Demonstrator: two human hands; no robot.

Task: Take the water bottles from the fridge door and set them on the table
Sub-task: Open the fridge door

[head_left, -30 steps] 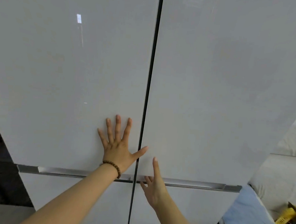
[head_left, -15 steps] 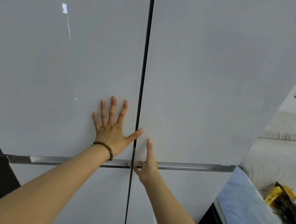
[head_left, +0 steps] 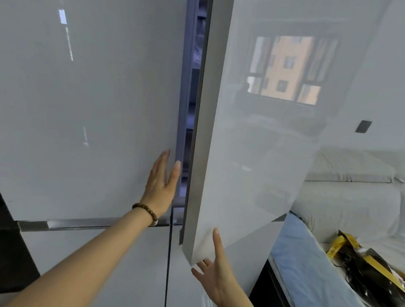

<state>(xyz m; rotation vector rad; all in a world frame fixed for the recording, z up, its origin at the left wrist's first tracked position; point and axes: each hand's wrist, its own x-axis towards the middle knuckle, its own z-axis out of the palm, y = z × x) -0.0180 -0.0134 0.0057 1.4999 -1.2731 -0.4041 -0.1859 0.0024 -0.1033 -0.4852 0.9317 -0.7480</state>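
Both hands are working the fridge, neither holding anything. My left hand (head_left: 161, 186), with a brown beaded bracelet (head_left: 146, 212) at the wrist, is open, fingers together and pointing up along the inner edge of the glossy pale-grey left fridge door (head_left: 86, 105); it may be steadying that door, though I cannot tell whether the palm touches it. My right hand (head_left: 214, 275) sits at the bottom corner of the matching glossy right fridge door (head_left: 255, 156), thumb up on the front face and fingers curled under the lower edge, which I judge is how the door is being pulled outward.

That right door stands partly open from the left one, leaving a narrow dark gap (head_left: 191, 105) between them where only slivers of shelving show. The water bottles are not visible; I judge they sit in racks on the door's hidden inner side, so it needs to swing wider.

To the right of the open door lie a pale blue cushion (head_left: 308, 271), a white sofa (head_left: 349, 203), and a black-and-yellow bag (head_left: 369, 272). I see no counter.
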